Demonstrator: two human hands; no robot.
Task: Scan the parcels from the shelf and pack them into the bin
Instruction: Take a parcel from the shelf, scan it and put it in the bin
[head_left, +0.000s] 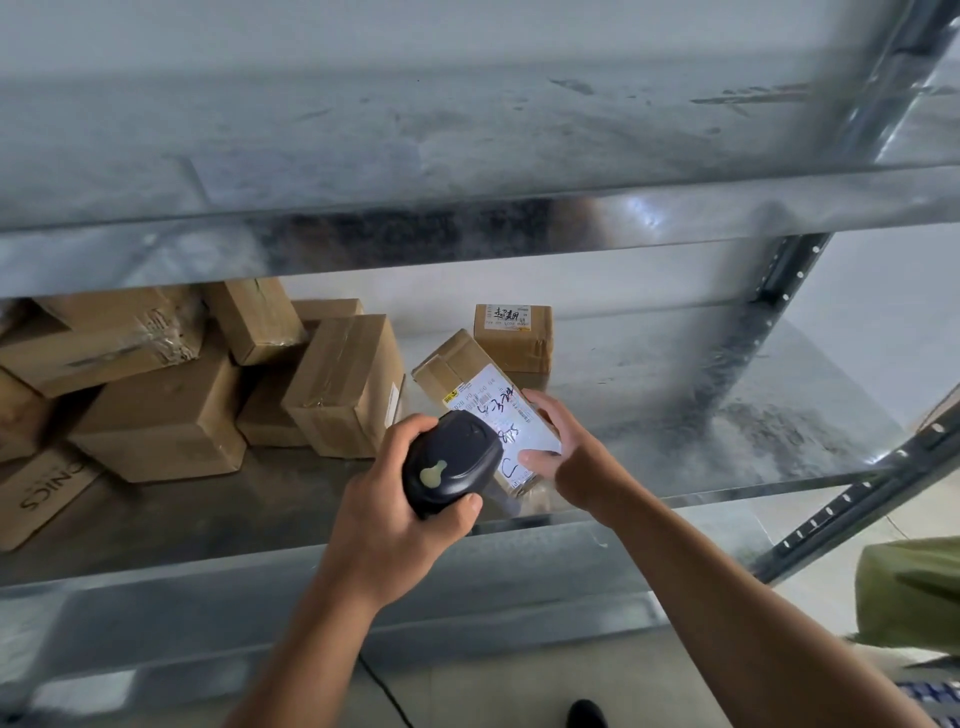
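- Left grip (400, 509) curls round the black plastic scanner (452, 462) above the long brown cardboard parcel (457, 364).
- Right grip (566, 447) pinches that parcel; hold its white paper label (519, 415) steady, facing the scanner.

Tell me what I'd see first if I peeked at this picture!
Right in the middle, the left hand grips a black barcode scanner, aimed at the white label of a cardboard parcel that the right hand holds near the front edge of the metal shelf. To the left, a jumbled pile of brown boxes sits on that same shelf.
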